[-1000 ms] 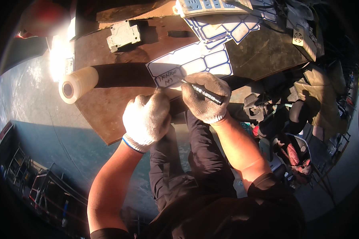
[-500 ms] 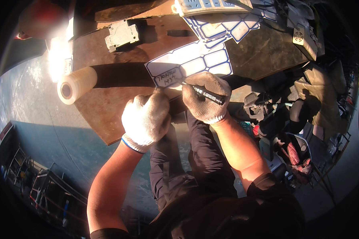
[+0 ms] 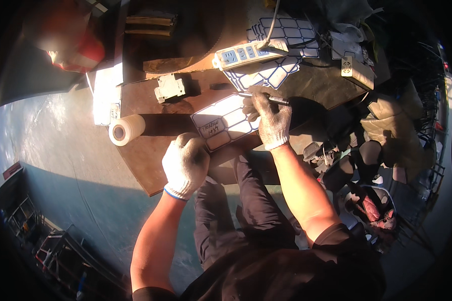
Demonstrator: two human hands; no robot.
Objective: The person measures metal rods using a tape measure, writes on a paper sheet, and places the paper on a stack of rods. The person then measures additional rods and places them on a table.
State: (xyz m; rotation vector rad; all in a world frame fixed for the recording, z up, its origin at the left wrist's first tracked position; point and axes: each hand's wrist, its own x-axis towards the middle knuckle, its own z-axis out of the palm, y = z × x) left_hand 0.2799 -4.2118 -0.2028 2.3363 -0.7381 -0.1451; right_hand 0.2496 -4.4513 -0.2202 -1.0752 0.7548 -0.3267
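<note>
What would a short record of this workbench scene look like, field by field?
Left hand: gloved left hand rests at the near edge of the label sheet
Right hand: gloved right hand holds a dark pen over the sheet
Surface: brown board
Nearby: white tape roll, power strip, more label sheets

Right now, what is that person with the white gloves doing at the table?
A seated person in white gloves is working on a label sheet lying on a brown table. The right hand holds a black pen over the sheet's far edge, and the left hand rests by its near corner. A roll of tape, a power strip and more label sheets lie nearby.
</note>
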